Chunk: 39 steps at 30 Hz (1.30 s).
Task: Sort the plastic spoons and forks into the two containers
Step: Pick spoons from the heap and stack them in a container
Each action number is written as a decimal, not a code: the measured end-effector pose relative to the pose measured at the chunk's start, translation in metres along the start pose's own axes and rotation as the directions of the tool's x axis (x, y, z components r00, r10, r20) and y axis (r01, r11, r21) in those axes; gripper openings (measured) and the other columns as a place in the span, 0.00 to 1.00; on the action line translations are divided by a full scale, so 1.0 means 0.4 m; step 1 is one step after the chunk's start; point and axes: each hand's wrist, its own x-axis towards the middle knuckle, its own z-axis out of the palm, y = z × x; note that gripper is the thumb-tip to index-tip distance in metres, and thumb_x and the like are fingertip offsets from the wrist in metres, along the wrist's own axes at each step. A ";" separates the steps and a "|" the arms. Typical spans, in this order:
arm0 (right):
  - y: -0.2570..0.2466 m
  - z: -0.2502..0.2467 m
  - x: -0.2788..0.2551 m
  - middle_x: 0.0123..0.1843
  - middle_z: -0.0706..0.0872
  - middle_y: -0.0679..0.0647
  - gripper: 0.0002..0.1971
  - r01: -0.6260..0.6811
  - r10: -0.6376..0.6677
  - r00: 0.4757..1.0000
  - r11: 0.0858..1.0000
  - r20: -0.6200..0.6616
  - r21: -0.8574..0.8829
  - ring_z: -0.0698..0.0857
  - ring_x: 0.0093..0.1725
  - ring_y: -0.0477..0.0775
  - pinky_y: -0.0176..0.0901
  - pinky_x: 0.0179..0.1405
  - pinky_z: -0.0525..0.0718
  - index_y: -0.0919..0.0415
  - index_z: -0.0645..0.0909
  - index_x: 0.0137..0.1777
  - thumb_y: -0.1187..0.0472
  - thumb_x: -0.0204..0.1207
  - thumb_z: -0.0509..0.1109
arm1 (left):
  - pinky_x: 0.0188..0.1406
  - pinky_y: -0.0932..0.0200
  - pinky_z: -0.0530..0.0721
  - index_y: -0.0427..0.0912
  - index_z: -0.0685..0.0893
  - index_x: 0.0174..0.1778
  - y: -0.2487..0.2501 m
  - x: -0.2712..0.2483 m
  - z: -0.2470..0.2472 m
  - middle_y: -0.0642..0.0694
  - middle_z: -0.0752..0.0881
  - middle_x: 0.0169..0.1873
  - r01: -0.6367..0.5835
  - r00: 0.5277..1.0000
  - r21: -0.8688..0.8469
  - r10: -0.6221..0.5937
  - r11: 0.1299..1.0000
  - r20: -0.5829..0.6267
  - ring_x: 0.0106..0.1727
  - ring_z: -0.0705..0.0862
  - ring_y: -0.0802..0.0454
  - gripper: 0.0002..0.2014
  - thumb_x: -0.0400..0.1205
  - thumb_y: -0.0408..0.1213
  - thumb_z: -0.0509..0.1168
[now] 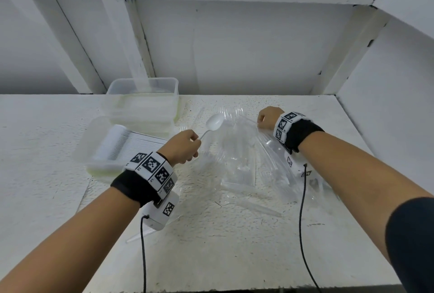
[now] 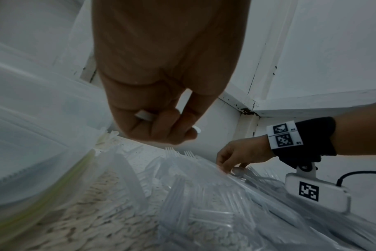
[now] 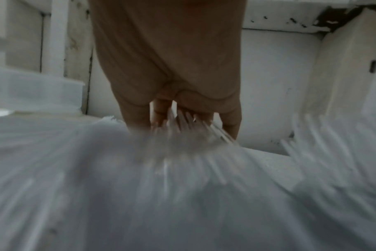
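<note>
My left hand (image 1: 187,145) grips the handle of a white plastic spoon (image 1: 214,123), bowl pointing up and away; in the left wrist view the handle (image 2: 144,116) shows inside the curled fingers. A heap of clear plastic forks (image 1: 242,163) covers the middle of the table. At the heap's far right edge my right hand (image 1: 266,118) pinches a bundle of clear fork handles (image 3: 195,124). A clear container (image 1: 94,151) on the left holds a neat row of white spoons (image 1: 126,142). Behind it stands a second clear container (image 1: 143,97), contents unclear.
The white table (image 1: 47,175) ends at a wall behind and a wall on the right. Loose clear cutlery (image 1: 251,208) lies toward the front of the heap. Black cables (image 1: 301,234) hang from both wrist cameras.
</note>
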 end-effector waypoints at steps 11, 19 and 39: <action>0.003 -0.088 -0.244 0.37 0.89 0.57 0.05 0.093 0.043 0.993 0.259 -0.107 0.961 0.90 0.31 0.50 0.40 0.33 0.89 0.61 0.80 0.47 0.67 0.81 0.63 | 0.17 0.69 0.73 0.38 0.74 0.50 0.036 -0.005 0.028 0.45 0.82 0.34 -0.063 0.998 -0.119 0.064 0.991 0.007 0.27 0.76 0.53 0.04 0.85 0.33 0.55; 0.070 -0.019 -0.386 0.39 0.85 0.62 0.06 -0.038 0.060 0.998 0.070 0.034 0.997 0.87 0.30 0.51 0.40 0.30 0.88 0.66 0.78 0.53 0.70 0.78 0.66 | 0.10 0.71 0.64 0.37 0.73 0.50 0.062 -0.018 0.071 0.45 0.82 0.34 -0.083 0.995 -0.166 0.092 0.983 0.047 0.26 0.70 0.53 0.04 0.84 0.32 0.55; -0.051 0.159 -0.349 0.81 0.57 0.57 0.26 -0.110 0.111 0.994 0.993 0.026 -0.034 0.64 0.76 0.65 0.66 0.73 0.63 0.44 0.49 0.81 0.45 0.84 0.45 | 0.11 0.71 0.65 0.38 0.75 0.47 0.007 -0.054 0.070 0.44 0.82 0.34 -0.086 0.996 -0.181 0.090 0.980 0.015 0.25 0.71 0.53 0.04 0.84 0.33 0.56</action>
